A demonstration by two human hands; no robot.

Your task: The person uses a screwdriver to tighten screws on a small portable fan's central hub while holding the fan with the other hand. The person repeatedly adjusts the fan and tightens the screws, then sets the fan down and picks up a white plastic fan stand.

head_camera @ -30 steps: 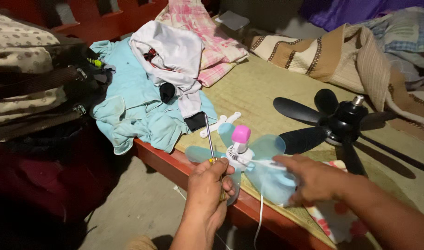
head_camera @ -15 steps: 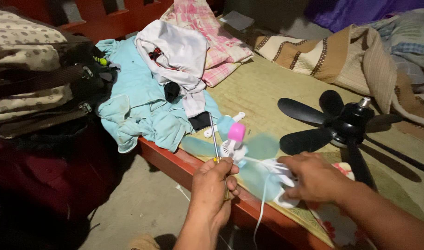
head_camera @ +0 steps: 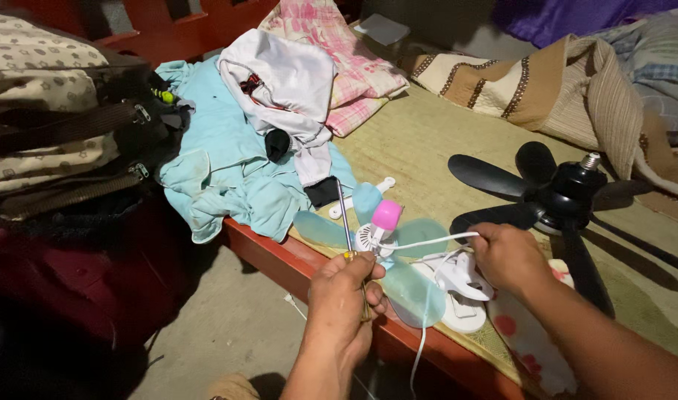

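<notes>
A: Where is the small fan (head_camera: 387,248), and what holds it?

B: It lies on the mat at the edge of the bed (head_camera: 279,255), pale teal blades spread, pink hub up. The right hand (head_camera: 510,258) is closed on its white base and cord (head_camera: 428,242). The left hand (head_camera: 346,296) pinches a thin screwdriver (head_camera: 345,215), its tip near the hub.

A: How will it handle?

B: Judged light and brittle: thin plastic blades will flex or crack under load. Take hold at the white base or the motor housing, never the blades. The cord is limp and may snag.

A: Nearby items?

B: A black fan (head_camera: 568,196) lies just to the right; folded clothes (head_camera: 235,170) lie to the left.
</notes>
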